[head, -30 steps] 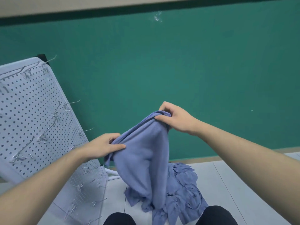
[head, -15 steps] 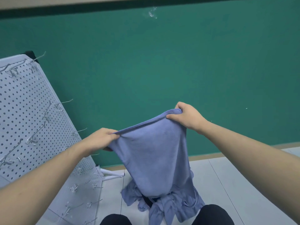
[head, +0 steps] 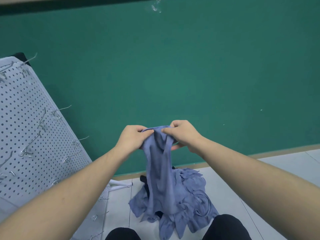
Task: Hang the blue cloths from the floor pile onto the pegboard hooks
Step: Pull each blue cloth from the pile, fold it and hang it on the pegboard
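A blue cloth (head: 158,170) hangs in front of me, bunched at its top edge. My left hand (head: 133,137) pinches that edge on the left. My right hand (head: 183,134) pinches it on the right, and the two hands almost touch. Below the hanging cloth lies the pile of blue cloths (head: 188,196) on the floor. A white pegboard (head: 22,135) leans at the left, with several bare metal hooks (head: 60,110) sticking out of it.
A green wall (head: 173,66) rises straight ahead, with a wooden skirting strip at its foot. The floor (head: 259,179) is light grey tile. My dark-clad knees (head: 225,227) show at the bottom edge. The pegboard's white foot (head: 119,185) juts out toward the pile.
My hands have come together, gathering the cloth's top edge from a wide spread into a narrow bunch. The cloth now hangs as a slim column.
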{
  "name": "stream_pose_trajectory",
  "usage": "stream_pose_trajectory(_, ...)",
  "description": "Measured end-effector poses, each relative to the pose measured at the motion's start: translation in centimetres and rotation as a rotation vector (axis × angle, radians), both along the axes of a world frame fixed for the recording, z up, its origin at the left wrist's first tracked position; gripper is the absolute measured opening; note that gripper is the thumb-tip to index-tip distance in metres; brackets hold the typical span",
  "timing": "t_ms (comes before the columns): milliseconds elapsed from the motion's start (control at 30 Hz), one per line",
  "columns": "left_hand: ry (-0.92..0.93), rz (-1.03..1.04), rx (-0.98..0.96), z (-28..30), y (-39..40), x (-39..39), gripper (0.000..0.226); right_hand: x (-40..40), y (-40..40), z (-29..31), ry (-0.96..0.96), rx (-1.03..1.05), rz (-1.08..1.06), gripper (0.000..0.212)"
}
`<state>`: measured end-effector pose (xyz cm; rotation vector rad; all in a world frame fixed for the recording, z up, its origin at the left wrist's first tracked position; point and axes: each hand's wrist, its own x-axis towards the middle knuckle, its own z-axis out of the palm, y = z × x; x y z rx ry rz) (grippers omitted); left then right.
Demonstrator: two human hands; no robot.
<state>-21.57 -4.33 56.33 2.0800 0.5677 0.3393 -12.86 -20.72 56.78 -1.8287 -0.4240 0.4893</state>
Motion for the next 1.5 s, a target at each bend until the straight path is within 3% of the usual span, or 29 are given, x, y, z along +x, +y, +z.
stream_pose_trajectory(433, -0.058, -0.112, -0.378, 1.6, -2.7, -0.1, 0.027, -1.9, 0.2, 2.7, 0.105, 0.092, 0.139, 0.027)
stream_pose_trajectory(600, -0.259, 0.002, -0.540, 2.4, -3.0, -0.3, 0.012, -2.1, -0.5, 3.9, 0.041, 0.099, 0.138, 0.027)
stream_pose_trajectory(733, -0.361, 0.094, -0.537, 2.6, -3.5, -0.6, 0.011, -2.3, -0.9, 4.9, 0.024, 0.109, 0.129, 0.024)
stream_pose_trajectory(867, -0.355, 0.059, -0.472, 2.8, -4.3, -0.9, 0.005, -2.6, -1.1, 5.3, 0.044, 0.118, 0.127, 0.026)
stream_pose_trajectory(967, -0.385, -0.028, -0.531, 3.0, -4.4, -1.3, 0.008, -2.7, -1.4, 5.7, 0.023, 0.130, 0.127, 0.028)
stream_pose_trajectory(1067, -0.434, -0.151, -0.614, 2.8, -4.2, -1.8, 0.022, -2.8, -1.6, 6.1, 0.003, 0.123, 0.170, 0.026)
stream_pose_trajectory(1167, -0.387, -0.261, -0.464, 2.7, -4.0, -2.3, 0.049, -2.6, -1.9, 6.2, -0.046, 0.058, 0.212, 0.025)
stream_pose_trajectory(1233, -0.378, -0.274, -0.401, 2.8, -4.2, -2.5, 0.042, -2.3, -2.4, 6.4, -0.081, 0.028, 0.235, 0.024)
stream_pose_trajectory(1333, -0.408, -0.197, -0.419, 3.5, -3.9, -2.3, 0.027, -1.4, -3.5, 6.3, -0.187, 0.037, 0.243, 0.024)
stream_pose_trajectory(1433, -0.377, -0.235, -0.403, 4.6, -3.3, -2.5, 0.025, -0.5, -4.0, 5.2, -0.428, 0.029, 0.242, 0.009)
stream_pose_trajectory(1500, -0.361, -0.281, -0.342, 5.4, -3.0, -2.8, 0.025, -0.4, -4.0, 4.8, -0.499, 0.016, 0.334, 0.027)
